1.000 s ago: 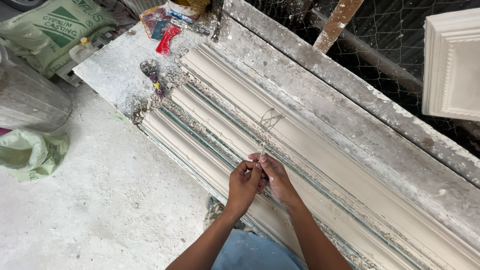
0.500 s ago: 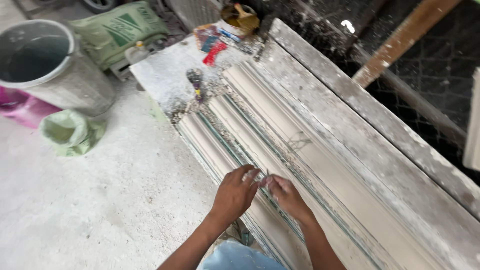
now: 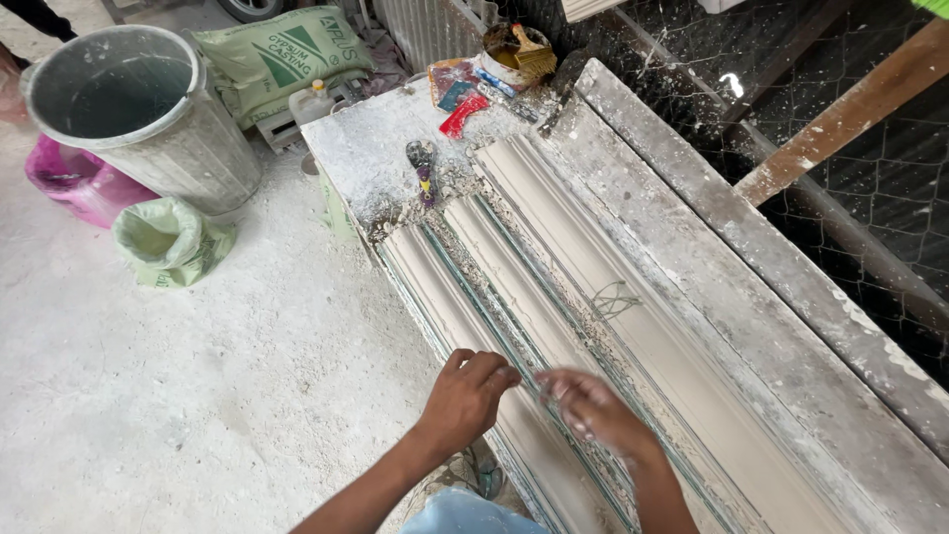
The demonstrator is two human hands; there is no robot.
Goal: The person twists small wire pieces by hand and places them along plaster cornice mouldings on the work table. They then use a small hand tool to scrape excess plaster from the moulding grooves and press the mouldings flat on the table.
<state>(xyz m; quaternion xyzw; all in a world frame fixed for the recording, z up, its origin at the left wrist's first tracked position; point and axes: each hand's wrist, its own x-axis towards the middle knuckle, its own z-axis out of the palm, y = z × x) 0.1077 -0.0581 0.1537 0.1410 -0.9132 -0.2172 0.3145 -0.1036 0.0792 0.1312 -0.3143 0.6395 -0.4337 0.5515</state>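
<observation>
Long white plaster cornice moulds [image 3: 554, 247] lie side by side on a dusty bench [image 3: 366, 148], running away from me. My left hand [image 3: 470, 396] rests on the near mould with its fingers curled under; nothing shows in it. My right hand [image 3: 593, 410] hovers just right of it over the groove between two moulds, blurred by motion, so its grip is unclear. A thin twisted wire loop [image 3: 613, 297] lies on the mould beyond my right hand, apart from both hands.
On the bench's far end lie a scraper [image 3: 423, 168], a red tool [image 3: 463, 114] and a bowl with a brush [image 3: 516, 54]. A grey bucket [image 3: 148, 119], pink basin [image 3: 74, 183], green bag [image 3: 168, 237] and green sack [image 3: 282, 54] stand left. Wire mesh [image 3: 880, 168] and a wooden beam [image 3: 840, 119] are right.
My hands were pressed together on a thin wire; they have come apart and the right one is moving. The view has swung left, bringing the bucket and basin into sight.
</observation>
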